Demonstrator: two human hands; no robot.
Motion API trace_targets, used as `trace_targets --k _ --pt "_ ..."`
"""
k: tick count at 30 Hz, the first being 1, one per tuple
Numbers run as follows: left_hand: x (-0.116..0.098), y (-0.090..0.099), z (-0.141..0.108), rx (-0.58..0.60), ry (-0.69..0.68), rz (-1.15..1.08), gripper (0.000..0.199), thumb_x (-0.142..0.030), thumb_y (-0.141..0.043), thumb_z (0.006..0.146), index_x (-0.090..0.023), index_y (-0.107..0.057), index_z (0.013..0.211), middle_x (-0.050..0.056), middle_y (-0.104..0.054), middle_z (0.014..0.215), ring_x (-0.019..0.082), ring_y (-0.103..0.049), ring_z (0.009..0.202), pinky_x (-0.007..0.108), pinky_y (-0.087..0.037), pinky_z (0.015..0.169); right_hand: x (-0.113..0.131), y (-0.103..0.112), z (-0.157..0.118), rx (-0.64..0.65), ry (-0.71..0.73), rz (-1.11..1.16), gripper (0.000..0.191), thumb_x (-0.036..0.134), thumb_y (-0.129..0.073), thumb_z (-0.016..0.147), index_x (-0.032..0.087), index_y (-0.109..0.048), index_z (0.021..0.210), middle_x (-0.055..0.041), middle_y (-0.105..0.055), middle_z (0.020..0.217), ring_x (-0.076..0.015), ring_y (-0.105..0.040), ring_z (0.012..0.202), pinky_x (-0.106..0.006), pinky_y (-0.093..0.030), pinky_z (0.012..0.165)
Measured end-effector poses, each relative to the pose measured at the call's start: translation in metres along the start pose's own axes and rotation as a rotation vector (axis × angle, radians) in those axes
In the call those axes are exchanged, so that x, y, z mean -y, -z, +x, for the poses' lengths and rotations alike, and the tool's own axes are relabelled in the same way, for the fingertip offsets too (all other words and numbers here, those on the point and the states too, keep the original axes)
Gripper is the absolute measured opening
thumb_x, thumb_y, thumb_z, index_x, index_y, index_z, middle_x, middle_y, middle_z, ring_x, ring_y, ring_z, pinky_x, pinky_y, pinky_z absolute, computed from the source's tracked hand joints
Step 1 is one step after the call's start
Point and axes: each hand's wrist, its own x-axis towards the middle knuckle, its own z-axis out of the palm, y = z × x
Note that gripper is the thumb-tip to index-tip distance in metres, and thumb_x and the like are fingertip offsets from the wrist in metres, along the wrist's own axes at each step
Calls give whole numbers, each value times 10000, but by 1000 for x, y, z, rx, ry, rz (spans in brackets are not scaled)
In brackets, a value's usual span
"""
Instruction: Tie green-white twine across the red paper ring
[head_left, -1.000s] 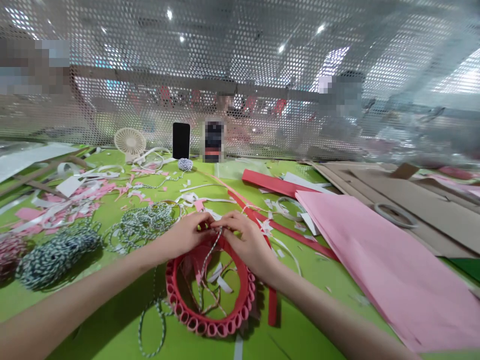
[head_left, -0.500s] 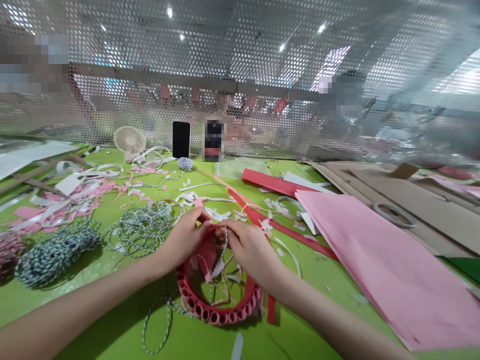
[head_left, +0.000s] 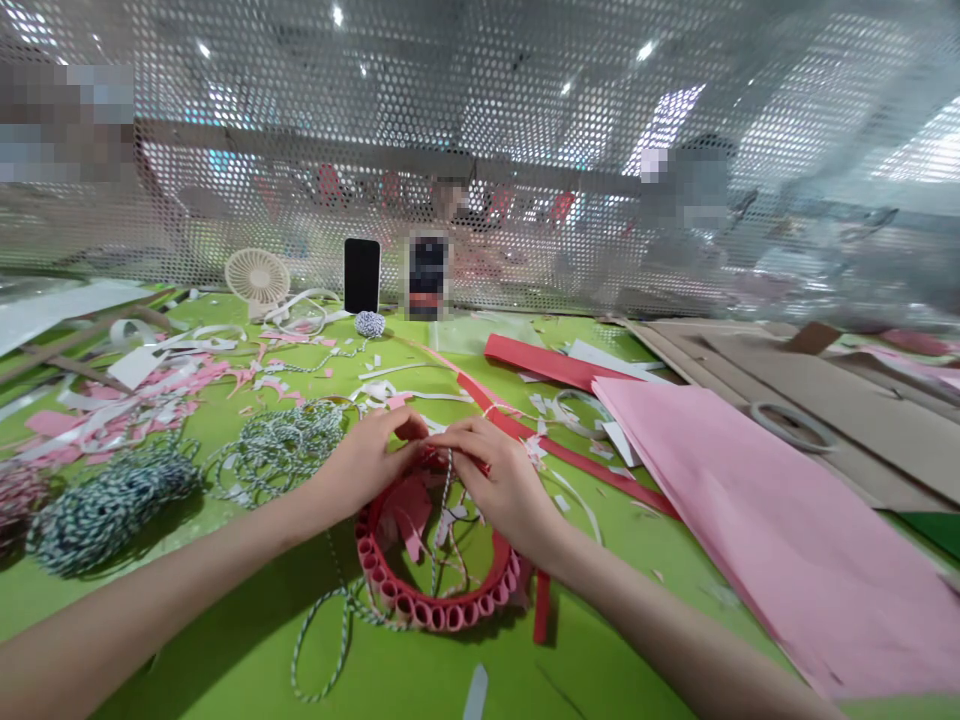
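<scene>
A red paper ring (head_left: 437,612), its outer side lined with small pink rolled-paper tubes, rests on the green tabletop below my hands. At its far rim my left hand (head_left: 379,455) is closed in a pinch on the ring. My right hand (head_left: 499,475) meets it there, thumb and fingers pinched on a green-and-white twisted cord (head_left: 446,487) that hangs down inside the ring. The fingertips partly hide the exact grip. Pink paper pieces (head_left: 411,515) and more cord lie within the ring. A loop of the cord (head_left: 343,645) trails out at the lower left.
Left of my arm lie a loose cord tangle (head_left: 289,445) and a wound cord bundle (head_left: 112,505). Paper scraps, a small fan (head_left: 257,280) and a phone (head_left: 362,275) stand farther back. Red strips (head_left: 592,465), pink sheets (head_left: 757,510), tape (head_left: 793,427) and cardboard (head_left: 855,395) lie right.
The ring's near side has shifted slightly up and right, and the cord inside it hangs differently. Both hands stay pinched at the far rim, the right fingers a little more bent.
</scene>
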Motion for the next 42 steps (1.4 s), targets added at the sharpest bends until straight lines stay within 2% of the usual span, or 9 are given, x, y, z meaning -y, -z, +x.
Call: trace_targets --k 5,12,16,18,21,24,27,32,42 --pt "0 9 3 132 -47 75 129 -182 -470 739 -150 -595 744 40 -622 716 158 -529 671 278 -385 642 -1 -3 -2 -43 28 46 251 70 -410 749 178 -621 832 -56 -632 815 -158 -577 783 -299 -454 706" --pt "-6 13 3 252 -88 115 181 -125 -450 701 -151 -617 767 41 -654 772 155 -557 692 257 -394 640 -1 -1 0 -63 -21 22 165 96 -424 748 171 -567 781 -36 -619 759 -143 -565 722 -262 -433 654" --pt "-6 10 3 268 -88 129 189 -155 -413 742 -142 -601 755 61 -645 755 165 -553 680 271 -401 627 6 2 1 -7 -34 -15 185 109 -351 780 164 -527 766 -37 -591 712 -134 -535 658 -248 -406 601" --pt "-5 10 3 271 -95 130 196 -148 -400 741 -148 -595 763 63 -643 769 170 -554 697 276 -405 639 11 3 1 47 -73 -49 193 181 -338 822 172 -506 727 -24 -563 652 -130 -503 592 -244 -375 548" --pt "-5 10 3 276 -98 135 210 -109 -402 708 -151 -591 790 71 -640 817 176 -558 738 275 -408 662 16 2 0 133 -163 -72 163 293 -446 804 185 -467 684 -6 -552 623 -128 -485 554 -244 -350 521" --pt "-7 12 3 289 -95 152 196 -111 -400 712 -154 -583 769 71 -628 794 178 -550 720 279 -406 651 16 1 -1 133 -242 -9 71 187 -507 751 187 -444 717 -1 -577 657 -127 -521 590 -238 -370 551" --pt "-9 13 3 302 -88 160 176 -142 -396 743 -158 -571 751 65 -614 765 177 -541 703 283 -405 642 13 1 -1 152 -219 -14 79 106 -448 753 185 -456 753 -5 -588 678 -123 -528 608 -233 -369 568" --pt "-10 15 3 323 -83 155 171 -137 -390 749 -172 -558 743 53 -601 756 188 -537 759 284 -402 658 12 1 -1 232 -103 -212 157 66 -384 750 178 -492 771 -29 -580 711 -137 -498 608 -246 -343 561" --pt "-7 17 4 325 -109 144 170 -145 -399 741 -174 -564 717 55 -596 758 172 -519 704 271 -388 637 13 -3 -1 208 -181 -234 58 174 -490 750 189 -469 697 0 -593 643 -131 -510 561 -235 -315 530"
